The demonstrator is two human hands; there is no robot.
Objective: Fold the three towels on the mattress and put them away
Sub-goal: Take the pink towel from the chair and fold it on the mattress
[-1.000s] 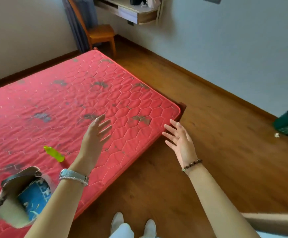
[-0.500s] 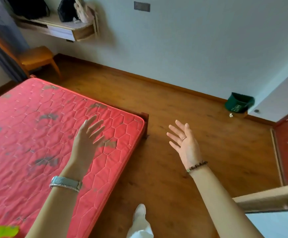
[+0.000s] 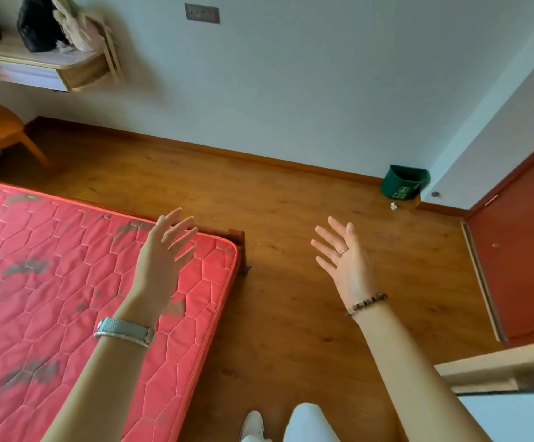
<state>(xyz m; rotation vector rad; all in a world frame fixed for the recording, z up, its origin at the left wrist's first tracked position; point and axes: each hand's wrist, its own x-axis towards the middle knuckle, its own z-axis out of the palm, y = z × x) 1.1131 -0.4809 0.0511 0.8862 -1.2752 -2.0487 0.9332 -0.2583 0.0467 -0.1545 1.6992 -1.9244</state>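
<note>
A red quilted mattress (image 3: 52,282) fills the left half of the view, its corner near the middle. No towel shows on the part I can see. My left hand (image 3: 163,260) is raised over the mattress corner, fingers spread and straight, holding nothing. My right hand (image 3: 345,263) hovers over the wooden floor to the right of the mattress, fingers spread, palm empty. Both hands are in the air and touch nothing.
A green bin (image 3: 404,183) stands at the wall corner. A red-brown door (image 3: 520,266) is at the right. A wall shelf (image 3: 45,68) with bags hangs at the upper left, an orange chair (image 3: 1,132) below it. A pale ledge (image 3: 498,371) juts in at the lower right.
My view has swung to the right: the mattress slid left, the bag and green object on it left the view, and the bin and door came in. Both hands stay raised and empty.
</note>
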